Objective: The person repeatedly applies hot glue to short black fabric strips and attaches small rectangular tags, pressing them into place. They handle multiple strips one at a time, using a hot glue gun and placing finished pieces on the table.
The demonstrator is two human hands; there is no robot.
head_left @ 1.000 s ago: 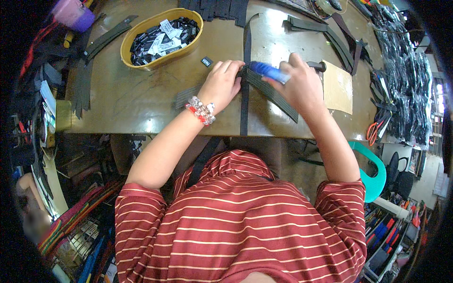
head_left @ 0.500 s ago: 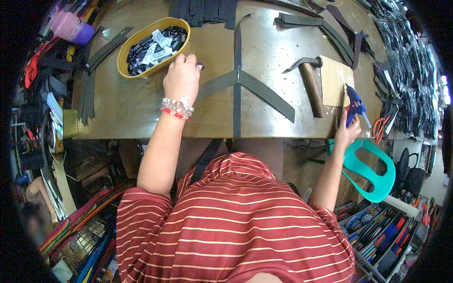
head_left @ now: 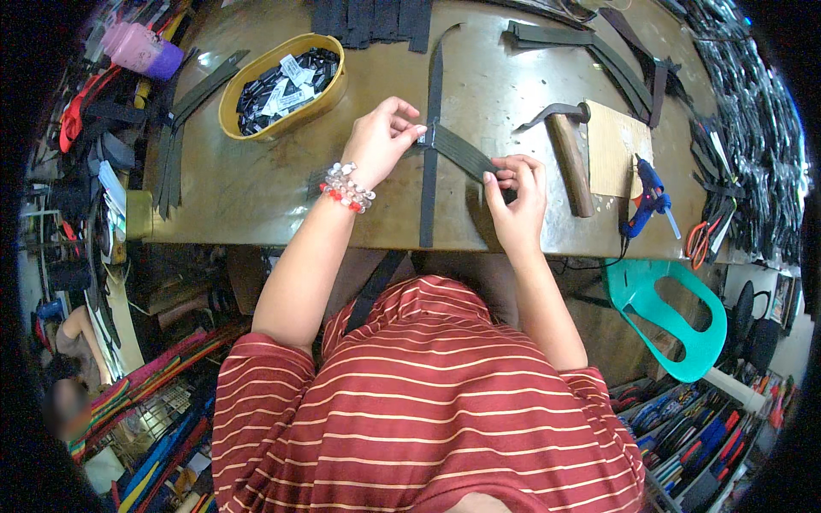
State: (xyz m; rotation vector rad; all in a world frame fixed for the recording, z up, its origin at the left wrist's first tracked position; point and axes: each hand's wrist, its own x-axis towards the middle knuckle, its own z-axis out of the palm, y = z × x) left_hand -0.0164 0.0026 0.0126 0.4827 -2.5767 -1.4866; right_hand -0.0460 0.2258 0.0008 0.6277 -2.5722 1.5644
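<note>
A long narrow black strap (head_left: 428, 197) runs away from me across the table, and a dark grey-green webbing strip (head_left: 466, 152) slants off it to the right. My left hand (head_left: 380, 141), wearing bead bracelets, has thumb and fingertips closed at the crossing, on a small black label (head_left: 425, 138) lying against the strap. My right hand (head_left: 520, 192) has its fingers closed on the strip's right end, lifting it slightly. Any part of the strip left of the crossing is hidden behind my left hand. A blue glue gun (head_left: 647, 201) lies beyond my right hand, untouched.
A yellow basin (head_left: 229, 120) of small black labels stands at the left. A wooden-handled hammer (head_left: 571, 162), a tan board (head_left: 611, 141) and orange-handled scissors (head_left: 699, 244) lie at right. More dark strips (head_left: 372, 21) rest at the far edge. A green stool (head_left: 714, 329) stands below the table.
My right hand has let go of the glue gun and moved left onto the webbing strip. My left hand has moved right from beside the basin to the crossing, bringing the small black label.
</note>
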